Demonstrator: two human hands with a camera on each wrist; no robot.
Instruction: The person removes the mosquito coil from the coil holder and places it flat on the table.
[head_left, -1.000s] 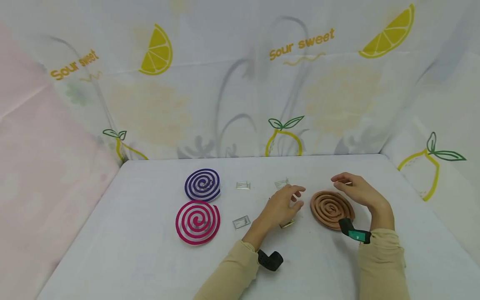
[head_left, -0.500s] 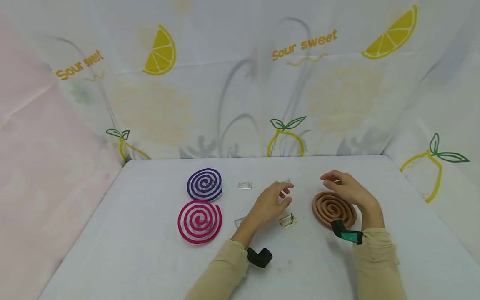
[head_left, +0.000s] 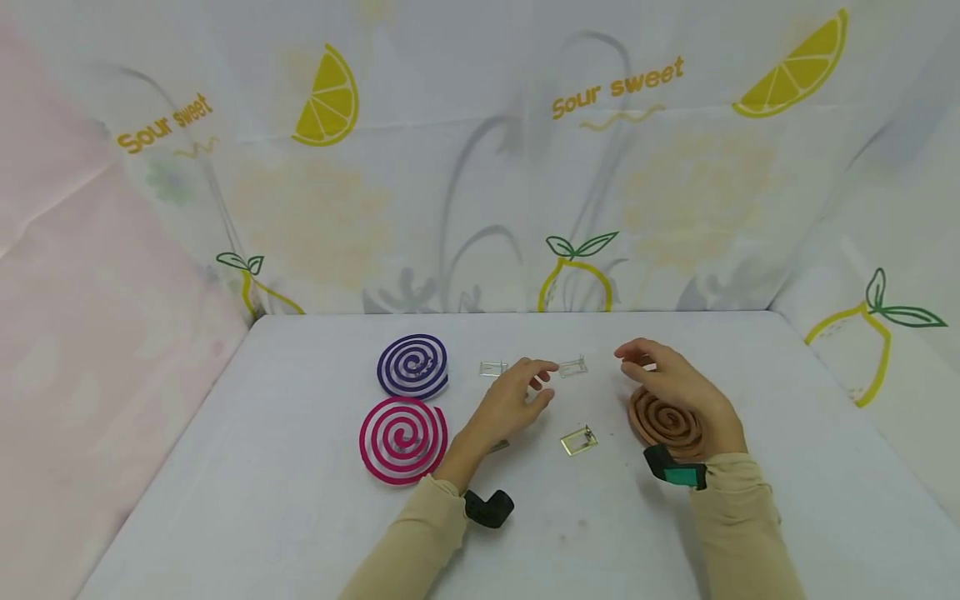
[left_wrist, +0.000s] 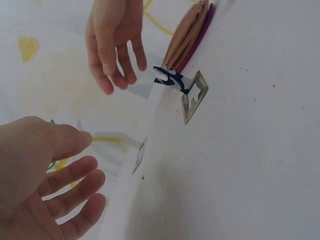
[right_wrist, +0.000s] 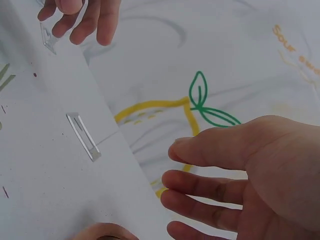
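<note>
My left hand [head_left: 510, 402] hovers over the middle of the table, fingers loosely bent and holding nothing. Its fingertips are near a silver rectangular buckle [head_left: 564, 372], also seen in the right wrist view [right_wrist: 74, 137]. Over the far side of a brown coiled strap [head_left: 660, 419] hangs my right hand [head_left: 671, 379], its fingers relaxed and nothing in them. Between the arms lies a gold buckle [head_left: 567, 446]. Another silver buckle [head_left: 489, 374] lies behind my left hand, and one more [head_left: 499, 447] is mostly hidden under that wrist.
On the left, a purple coiled strap [head_left: 382, 367] lies behind a pink coiled strap [head_left: 363, 437]. White cloth covers the table [head_left: 285, 467]. A printed fabric backdrop [head_left: 450, 208] rises at the table's rear edge.
Both hands have moved left across the table. The gold buckle has come into full view, while the near silver one is now mostly covered by my left wrist. The view has shifted slightly.
</note>
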